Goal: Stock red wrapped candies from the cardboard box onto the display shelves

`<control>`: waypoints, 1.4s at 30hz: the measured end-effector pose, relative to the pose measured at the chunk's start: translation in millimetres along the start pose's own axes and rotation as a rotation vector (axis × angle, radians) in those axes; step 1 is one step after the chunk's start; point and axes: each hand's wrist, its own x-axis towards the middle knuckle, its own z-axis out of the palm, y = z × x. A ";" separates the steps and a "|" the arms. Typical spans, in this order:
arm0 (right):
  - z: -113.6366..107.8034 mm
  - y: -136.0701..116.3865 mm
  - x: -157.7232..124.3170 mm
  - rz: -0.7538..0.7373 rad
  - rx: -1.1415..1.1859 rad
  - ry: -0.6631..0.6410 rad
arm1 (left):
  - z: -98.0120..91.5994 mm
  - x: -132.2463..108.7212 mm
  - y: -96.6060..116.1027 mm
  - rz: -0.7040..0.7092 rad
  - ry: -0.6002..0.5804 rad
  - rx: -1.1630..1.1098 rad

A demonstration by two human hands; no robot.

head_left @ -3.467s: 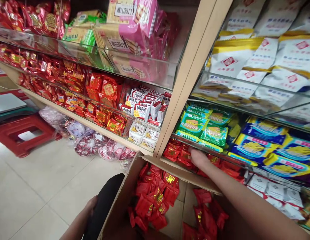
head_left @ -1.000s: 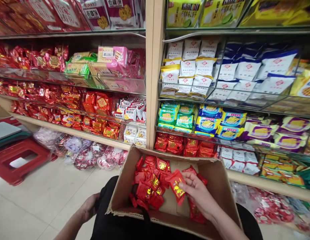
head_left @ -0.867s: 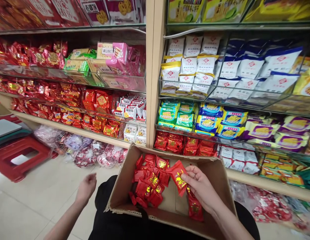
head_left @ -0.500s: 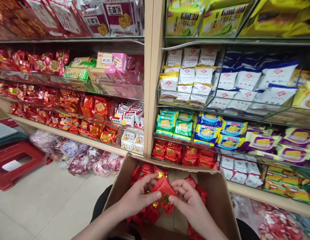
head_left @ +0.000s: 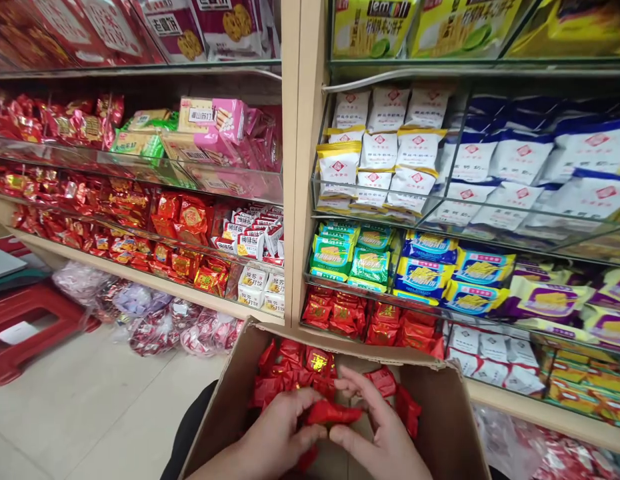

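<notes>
A shiny red wrapped packet (head_left: 335, 413) is held low over the open cardboard box (head_left: 430, 407), lying nearly flat. My left hand (head_left: 283, 433) is closed on its left end, thumb in front. At the other end, the thumb and curled fingers of my right hand (head_left: 377, 427) are around the packet, with the index finger raised. Several similar red packets with gold print (head_left: 317, 362) lie in the box behind my left hand. Beyond my right hand, more red packets (head_left: 407, 407) rest against the right side. My forearms hide the near part of the box.
Shelves of packaged snacks rise ahead, split by a wooden post (head_left: 293, 167). Red packets (head_left: 340, 312) fill a low compartment just behind the box. Bagged goods (head_left: 155, 327) sit on the floor at left, near a red plastic stool (head_left: 35, 327).
The red packet has turned from upright, its face showing, to nearly flat. Both hands have come lower and nearer to me. The view has shifted slightly.
</notes>
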 end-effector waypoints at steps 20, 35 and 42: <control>-42.8 9.7 169.1 0.170 -0.877 -0.001 | -117.1 66.5 -18.0 0.113 0.557 0.832; -0.4 35.6 200.8 -0.004 -1.288 -0.214 | -108.7 60.8 -23.7 0.036 0.539 1.028; -2.2 41.8 209.8 -0.005 -1.310 -0.255 | -109.1 61.7 -25.1 0.035 0.540 1.056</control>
